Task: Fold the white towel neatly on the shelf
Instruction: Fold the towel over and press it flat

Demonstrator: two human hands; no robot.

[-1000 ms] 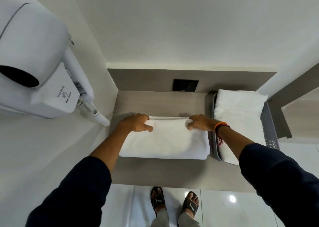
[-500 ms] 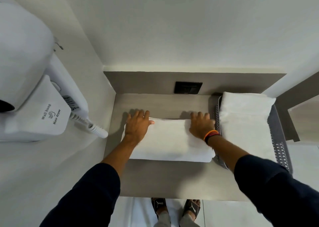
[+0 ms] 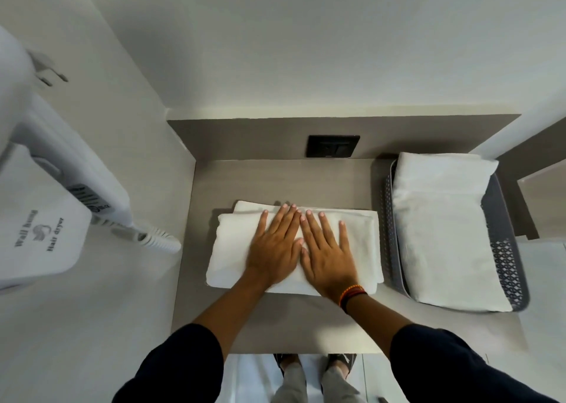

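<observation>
Feet (image 3: 317, 372) in dark sandals stand on the pale floor at 6 o'clock, below the shelf's (image 3: 275, 329) near edge. Dark sleeves (image 3: 459, 369) come in from both lower corners, forearms bare and meeting over the middle of the shelf. The right wrist carries a red, orange and black band (image 3: 351, 293).

Both hands lie flat on the towel (image 3: 232, 249), palms down, fingers straight and a little spread. The left hand (image 3: 274, 249) and the right hand (image 3: 329, 255) sit side by side, touching along the index fingers and thumbs. Neither grip is clenched on anything: both are released, pressing the cloth from above.

The towel is at the centre of the grey shelf, folded into a thick rectangle with its long side running from 9 to 3 o'clock. A lower layer peeks out along its far edge toward 11 o'clock.

At 3 o'clock, just beside the towel, a grey perforated basket (image 3: 505, 267) holds another folded white towel (image 3: 441, 231) that fills nearly all of it.

At 12 o'clock, beyond the fingertips, a black socket plate (image 3: 333, 146) is set in the shelf's grey back panel. At 9 o'clock, on the left wall, hangs a white hair dryer (image 3: 46, 225) with printed lettering and a coiled cord (image 3: 153, 238) reaching toward the shelf.
</observation>
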